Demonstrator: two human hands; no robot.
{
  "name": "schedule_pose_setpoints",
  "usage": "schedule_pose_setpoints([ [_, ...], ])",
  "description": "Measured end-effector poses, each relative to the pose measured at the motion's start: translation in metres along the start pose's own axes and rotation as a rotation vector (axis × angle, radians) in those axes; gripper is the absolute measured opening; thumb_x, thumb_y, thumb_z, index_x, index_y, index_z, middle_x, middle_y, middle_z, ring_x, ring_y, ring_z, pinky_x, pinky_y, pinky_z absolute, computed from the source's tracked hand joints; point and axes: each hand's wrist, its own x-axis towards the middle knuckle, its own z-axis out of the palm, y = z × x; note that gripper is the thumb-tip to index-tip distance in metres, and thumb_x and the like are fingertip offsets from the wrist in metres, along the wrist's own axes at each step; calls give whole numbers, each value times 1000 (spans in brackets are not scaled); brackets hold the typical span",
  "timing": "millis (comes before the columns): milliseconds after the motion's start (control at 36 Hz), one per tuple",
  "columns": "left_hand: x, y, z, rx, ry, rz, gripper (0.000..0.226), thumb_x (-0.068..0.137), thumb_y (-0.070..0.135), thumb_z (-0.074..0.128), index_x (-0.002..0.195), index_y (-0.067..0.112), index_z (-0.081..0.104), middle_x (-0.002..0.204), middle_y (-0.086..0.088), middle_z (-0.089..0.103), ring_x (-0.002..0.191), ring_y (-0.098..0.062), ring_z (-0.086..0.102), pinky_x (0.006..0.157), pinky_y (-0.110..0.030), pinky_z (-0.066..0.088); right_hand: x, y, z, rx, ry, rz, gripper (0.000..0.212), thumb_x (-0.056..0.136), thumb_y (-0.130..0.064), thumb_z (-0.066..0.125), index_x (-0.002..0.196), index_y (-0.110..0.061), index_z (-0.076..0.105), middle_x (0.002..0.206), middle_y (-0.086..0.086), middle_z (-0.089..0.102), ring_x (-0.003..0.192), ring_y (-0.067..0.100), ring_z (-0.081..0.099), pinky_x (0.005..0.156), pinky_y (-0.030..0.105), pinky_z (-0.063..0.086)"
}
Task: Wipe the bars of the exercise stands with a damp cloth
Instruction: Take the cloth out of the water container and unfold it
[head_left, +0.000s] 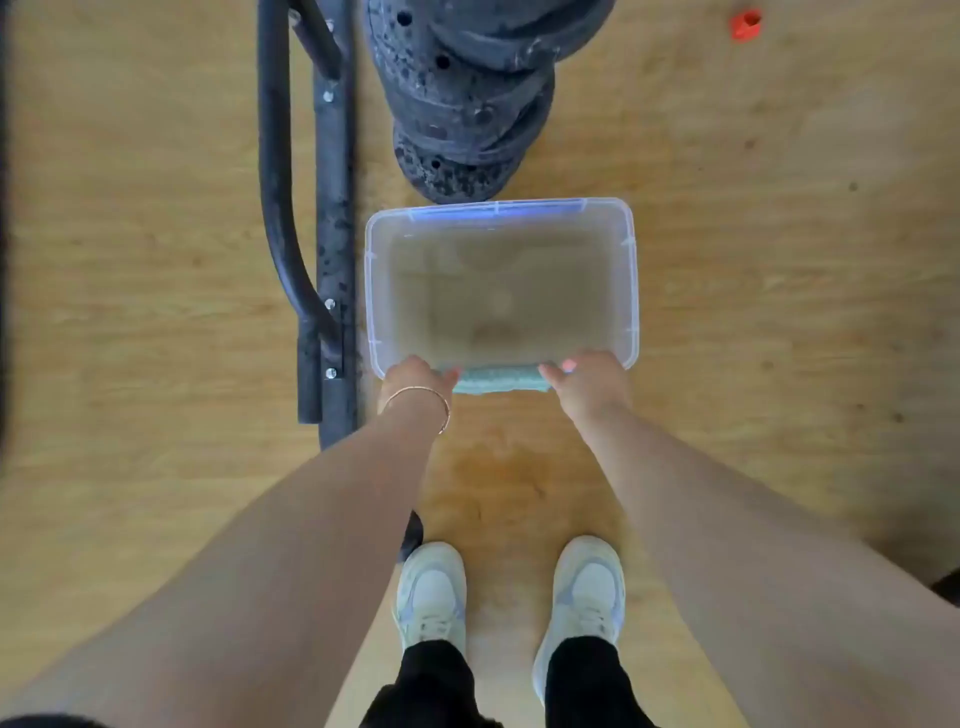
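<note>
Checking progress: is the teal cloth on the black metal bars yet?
No, left hand and right hand hold the cloth at the clear plastic tub's rim.

Open floor (779, 312) lies right of the tub (632, 270). Black stand bars (332, 208) flank its left; stacked weight plates (457, 104) block beyond.

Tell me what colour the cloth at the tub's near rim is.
Pale teal, a bluish green; the cloth shows best in the head view.

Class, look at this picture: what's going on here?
A person stands over a clear plastic tub of murky water on a wooden floor. The left hand and right hand each hold an end of a teal cloth at its near rim. The black exercise stand bars lie alongside, untouched.
</note>
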Motion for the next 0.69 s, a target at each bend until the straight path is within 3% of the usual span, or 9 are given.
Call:
schedule_pose_setpoints([
  [56,4,-1,3,37,8,15,39,91,47,54,74,12,57,91,-12,66,64,-25,54,58,-28,39,3,0,4,-32,10,-3,44,96,-49,59,116,-12,69,120,11,62,105,30,64,87,32,49],
  [139,13,-4,9,-9,16,-10,41,91,40,57,61,14,47,67,-7,53,55,-22,47,56,-26,37,6,1,13,32,14,-30,27,96,-36,62,109,-14,71,117,9,63,101,30,64,85,34,53],
  [222,14,-5,9,-31,38,18,31,91,31,60,66,17,49,81,-4,56,70,-27,52,67,-26,41,7,0,14,52,43,-41,11,93,-19,64,101,-19,72,115,11,60,91,34,67,82,41,57],
  [333,5,-10,7,-137,75,53,23,88,27,64,69,24,50,98,-2,58,76,-30,59,74,-29,51,-1,-3,5,39,45,-89,19,93,-8,58,103,-17,71,90,1,52,103,30,62,89,34,51],
  [417,-21,-15,-4,-163,101,107,6,87,33,66,87,30,61,114,-4,57,87,-30,63,78,-38,57,-23,-4,-14,192,30,-65,16,93,-11,58,104,-15,69,105,8,64,108,29,60,84,31,49],
  [472,-46,-19,-18,-175,112,140,12,89,34,66,97,25,66,117,-4,55,90,-31,63,78,-39,56,-47,-7,-33,270,40,-57,16,92,-10,56,101,-15,69,108,6,68,104,26,63,71,28,44],
  [556,-96,-21,-47,-208,108,194,20,93,36,63,107,22,65,117,-1,55,96,-25,59,72,-32,49,-94,-14,-69,397,44,-53,12,90,-14,57,94,-21,66,104,0,67,92,24,63,68,30,48],
  [639,-155,-18,-81,-315,129,241,14,93,37,64,102,27,63,112,7,59,86,-13,56,57,-19,36,-145,-18,-111,458,37,-77,9,93,-19,58,90,-28,60,96,-11,60,74,16,56,54,24,41],
  [694,-197,-13,-106,-384,140,267,11,92,36,64,100,28,62,106,13,60,84,-10,55,60,-18,37,-182,-19,-143,505,54,-105,6,94,-20,60,92,-26,59,92,-14,59,71,11,54,53,16,37],
])
